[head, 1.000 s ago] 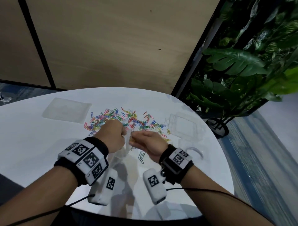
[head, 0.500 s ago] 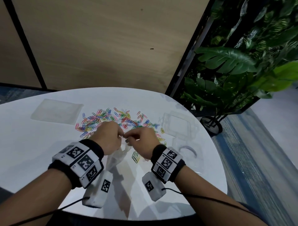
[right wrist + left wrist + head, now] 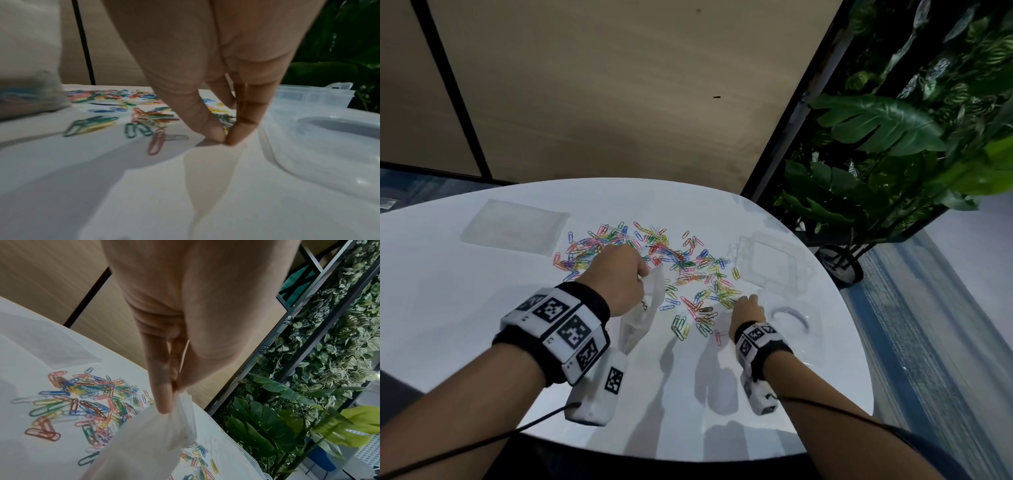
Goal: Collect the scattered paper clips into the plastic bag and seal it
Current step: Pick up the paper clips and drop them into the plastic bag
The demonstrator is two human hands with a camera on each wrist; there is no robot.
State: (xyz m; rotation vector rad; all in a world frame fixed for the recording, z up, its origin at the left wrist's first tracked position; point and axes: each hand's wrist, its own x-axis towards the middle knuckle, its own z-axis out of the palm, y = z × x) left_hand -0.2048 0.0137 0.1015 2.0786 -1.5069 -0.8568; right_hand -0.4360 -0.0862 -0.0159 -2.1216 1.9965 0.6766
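Translucent plastic fills the grip of the left hand (image 3: 619, 274): its fingers (image 3: 162, 395) are curled and pinch the top edge of the plastic bag (image 3: 643, 308), which hangs from them above the table (image 3: 448, 325). Whether the bag mouth is apart or closed cannot be made out, since the hand covers it in the head view and the film is bunched in the left wrist view. A few coloured shapes show faintly through the bag wall in the right wrist view; their number cannot be told.

Fingers (image 3: 242, 126) of the right hand (image 3: 748, 308) are drawn narrow, thumb tip against fingertip, both pressed down on the table at the near right edge of the paper clips (image 3: 654, 253). Motion blur and the fingertips themselves hide whether a clip is caught between them.

Paper clips in red, blue, green, yellow and pink lie scattered across the table between and beyond the two hands. A clear plastic container (image 3: 320, 129) sits just right of the right hand; its far edge is cut off. A flat clear sheet or second bag (image 3: 513, 226) lies at the far left, well apart.

Wristbands (image 3: 558, 329) carry black-and-white square markers; no readable text appears anywhere.
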